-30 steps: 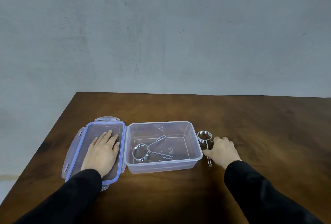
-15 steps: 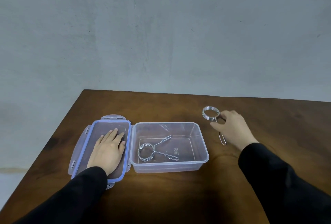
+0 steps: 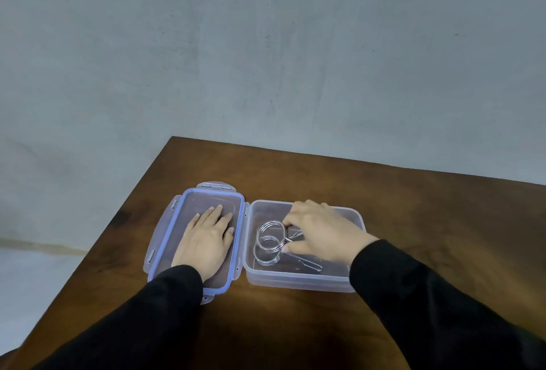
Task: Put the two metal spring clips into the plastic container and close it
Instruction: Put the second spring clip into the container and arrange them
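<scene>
The right hand (image 3: 320, 232) has carried the second spring clip (image 3: 273, 229) from the table into the container (image 3: 298, 281), fingers pinched on it above the first clip (image 3: 270, 253) (left hand (image 3: 206, 239) flat, open, on the lid (image 3: 189, 201)); closing remains.

A: What is the table (image 3: 384, 207) made of?
B: Dark brown wood, smooth, with a soft sheen and a mottled grain.
A: And the container (image 3: 298, 281)?
B: Clear, slightly frosted plastic. Its lid (image 3: 177, 222) is the same plastic, with a blue-violet seal around the rim.
A: The 2 spring clips (image 3: 267, 247)?
B: Bright, polished metal wire, coiled and glossy.
A: The sleeves (image 3: 428, 310)?
B: Black matt cloth.
A: The wall (image 3: 266, 44)?
B: Grey, matt, rough like bare plaster or concrete, with small specks.
</scene>
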